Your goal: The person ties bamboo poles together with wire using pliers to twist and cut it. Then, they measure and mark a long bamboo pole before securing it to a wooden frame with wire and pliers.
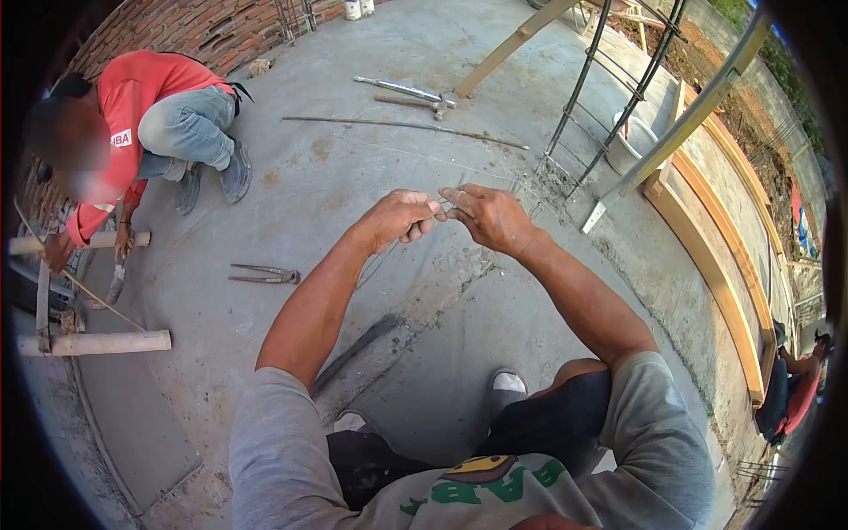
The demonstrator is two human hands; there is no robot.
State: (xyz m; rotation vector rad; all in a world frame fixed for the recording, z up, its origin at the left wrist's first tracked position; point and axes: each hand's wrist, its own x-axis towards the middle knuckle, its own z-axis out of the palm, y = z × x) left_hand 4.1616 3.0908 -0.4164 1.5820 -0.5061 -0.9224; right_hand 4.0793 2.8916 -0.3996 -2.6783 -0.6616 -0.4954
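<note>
Both hands meet in front of me, above the concrete floor, with their fingertips close together. My left hand [402, 219] is closed in a pinch, its lower fingers curled. My right hand [490, 216] pinches from the other side, thumb and forefinger pressed together. Between the fingertips is a thin strand, apparently wire; a fine line also trails down below my left hand. The fingers cover most of it. On the floor to the left of my left forearm lie end-cutting pincers [265, 274], their handles pointing left.
A hammer [411, 102], a metal bar [397, 88] and a long rod [406, 128] lie ahead. A rebar column [601, 97], slanted plank [512, 49], bucket [632, 146] and timber formwork [707, 256] stand right. A co-worker [168, 115] crouches left beside bamboo poles [115, 342].
</note>
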